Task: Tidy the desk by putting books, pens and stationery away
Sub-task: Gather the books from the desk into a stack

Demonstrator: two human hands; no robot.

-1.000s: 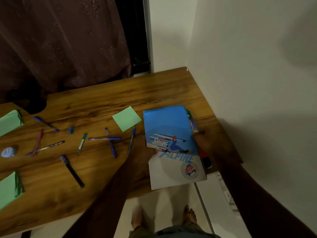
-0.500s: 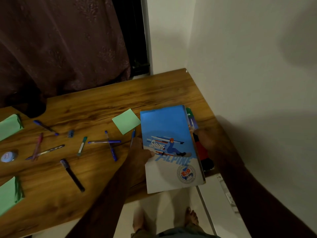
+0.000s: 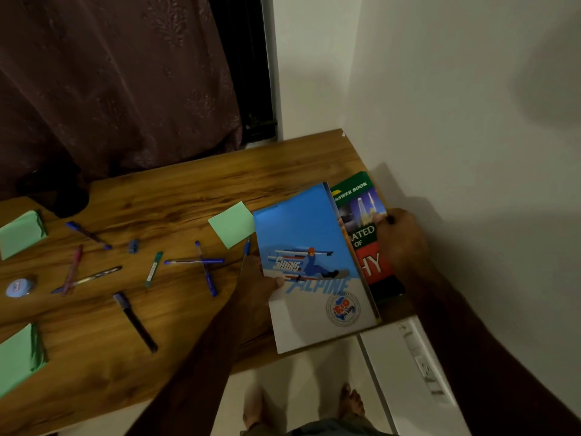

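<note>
At the right end of the tabletop (image 3: 176, 196), close to the wall (image 3: 471, 121), a person holds two books at once. The left hand (image 3: 256, 283) grips the left edge of a blue notebook (image 3: 306, 234), its thumb pressed flat on the cover beside the skier picture and the other fingers hidden below. The right hand (image 3: 405, 243) clasps the right edge of a green-and-red book (image 3: 363, 231), fingers curled over the cover; something small and dark shows at a fingertip, too dim to tell what.

The notebook lies over the left part of the book, and its near end juts past the front edge of the tabletop. The book sits at the corner by the wall.

Both forearms come up from the bottom of the view, the left slanting up and to the right across the wood, the right running alongside the wall.

Left of the notebook a green sticky note (image 3: 232, 223) touches its corner. Farther left, pens (image 3: 194, 261) lie scattered, two of them crossed, with a black marker (image 3: 135, 320) nearer the front edge and a roll of tape (image 3: 19, 287) well to the left.
</note>
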